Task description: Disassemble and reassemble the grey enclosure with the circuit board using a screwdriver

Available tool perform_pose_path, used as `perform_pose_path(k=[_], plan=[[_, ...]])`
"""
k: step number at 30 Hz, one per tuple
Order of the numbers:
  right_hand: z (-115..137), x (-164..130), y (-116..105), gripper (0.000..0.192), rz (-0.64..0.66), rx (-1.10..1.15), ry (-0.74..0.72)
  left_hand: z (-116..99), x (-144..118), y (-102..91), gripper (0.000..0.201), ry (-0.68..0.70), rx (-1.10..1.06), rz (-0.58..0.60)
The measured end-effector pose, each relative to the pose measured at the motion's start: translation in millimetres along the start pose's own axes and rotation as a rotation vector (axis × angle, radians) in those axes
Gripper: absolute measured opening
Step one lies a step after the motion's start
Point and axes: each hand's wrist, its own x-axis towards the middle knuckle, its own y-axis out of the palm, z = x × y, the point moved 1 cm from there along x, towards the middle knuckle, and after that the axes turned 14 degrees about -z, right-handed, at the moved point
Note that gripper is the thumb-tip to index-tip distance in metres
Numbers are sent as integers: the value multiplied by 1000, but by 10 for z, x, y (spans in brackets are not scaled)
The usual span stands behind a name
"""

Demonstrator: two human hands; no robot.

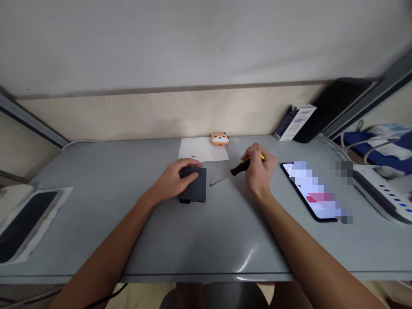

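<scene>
Right, onto the bench point(154, 244): a dark, flat box point(200, 184) lies near its middle, about halfway between the near and far edges. The left hand point(175, 178) has it covered from the left side, thumb laid across the top, fingers along the far side; that grip is closed around the box, which sits flat on the surface. Over to the right hand point(259, 169), and this grip is wrapped around the black-and-yellow handle of a screwdriver point(240, 167), fingers pressed in tight! Its thin shaft slants left and towards the near edge, tip just beside the box's right side and apart from it; whether the tip meets the bench, I cannot tell.

Up at the far edge, a white sheet point(201, 148) lies flat, 2 tiny dark pieces point(193, 156) on its near part, and an orange animal-faced case point(219, 139) perches on its far right corner. Towards the far right corner of the bench, a carton point(294, 122) leans beside a black cylinder point(331, 109). Down the right side, a phone point(317, 201) shows a lit screen, partly blocked out by pixels, with a white power strip point(383, 195) beyond it. And near the left edge, a dark slab point(27, 216) lies on white wrapping point(62, 195).
</scene>
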Motion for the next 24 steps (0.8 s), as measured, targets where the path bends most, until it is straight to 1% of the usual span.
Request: perform_pose_path(k=[4, 8, 15, 20, 24], plan=[[30, -69, 24, 30, 121, 45, 25, -21, -4, 23, 26, 30, 2, -17], [48, -131, 48, 30, 174, 40, 30, -36, -7, 35, 25, 58, 1, -10], [33, -114, 40, 33, 155, 59, 35, -39, -19, 35, 25, 71, 29, -15], [21, -109, 46, 33, 195, 46, 49, -42, -15, 51, 21, 150, 45, -54], [-6, -64, 33, 33, 163, 76, 68, -113, -34, 35, 16, 212, -16, -41]])
